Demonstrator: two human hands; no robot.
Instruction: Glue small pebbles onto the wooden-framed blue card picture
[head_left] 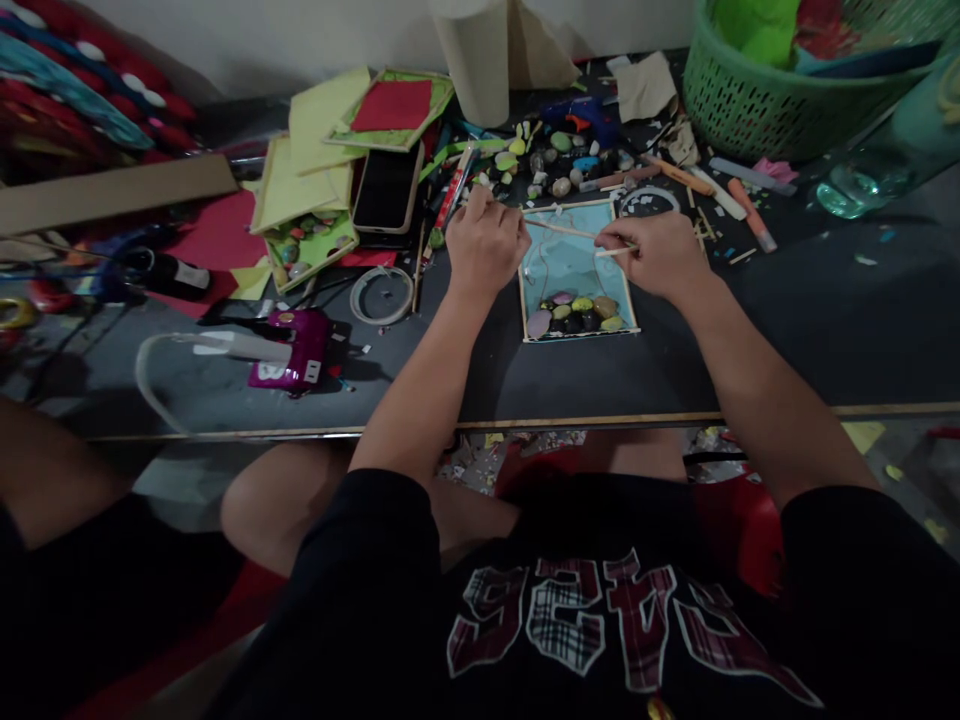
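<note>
My left hand (486,240) is closed, knuckles up, over the upper left corner of a small framed picture. My right hand (654,252) is closed above its right side. Between them runs a thin tan strand (562,232), gripped at both ends; whether it is twine or a twig I cannot tell. A short thin white stick (613,252) juts from my right fingers. Beneath lies the picture with a light blue backing (577,272), thin brown lines on it and a pale stick frame. Painted pebbles (581,315) in purple, yellow and black line its lower edge.
Loose pebbles (559,165), markers (752,215) and paper scraps lie behind the picture. A green basket (750,110) and a clear bottle (862,165) stand right. Left are a phone (387,190), a tape roll (381,296) and a purple power strip (291,350). Another person's arm (56,465) shows.
</note>
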